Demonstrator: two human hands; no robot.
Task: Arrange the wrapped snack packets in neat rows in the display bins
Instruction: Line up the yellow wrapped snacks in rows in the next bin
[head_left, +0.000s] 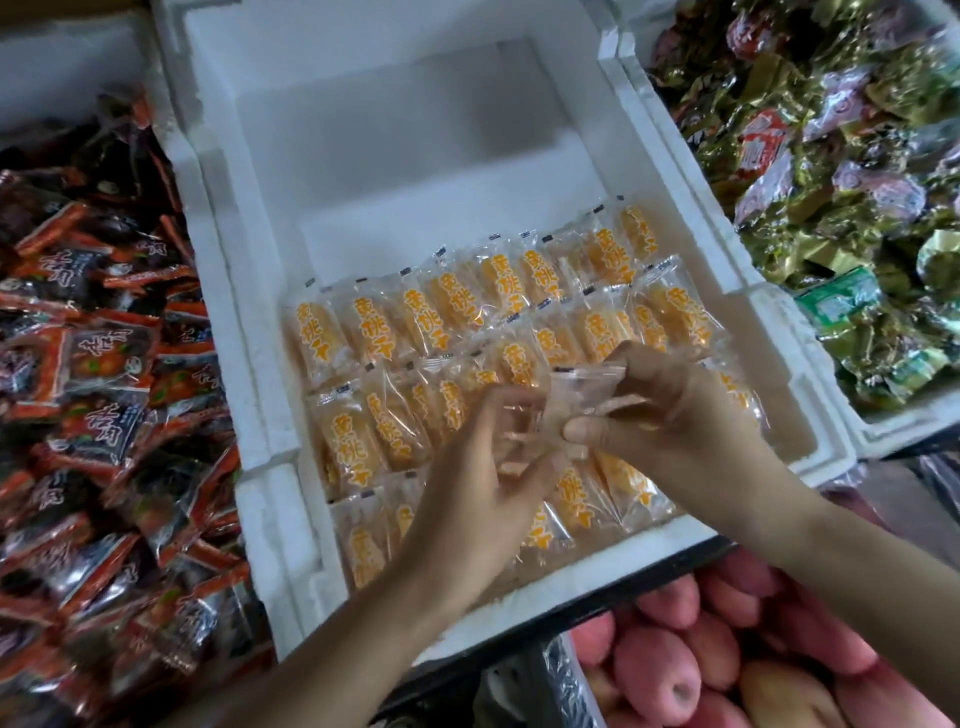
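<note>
Centrally, a white foam bin (244, 291) holds yellow-printed snack packets (363, 322) laid in overlapping rows across its near half. Above those rows the left hand (483, 467) and right hand (680, 410) meet on one clear packet (587, 387). Each grip is narrow, with fingers curled and pinching the wrapper, though blur softens the left side. Dark red packets (104, 364) lie heaped at left, green-gold packets (831, 208) at right, and pink fruit (675, 675) nearest.
</note>
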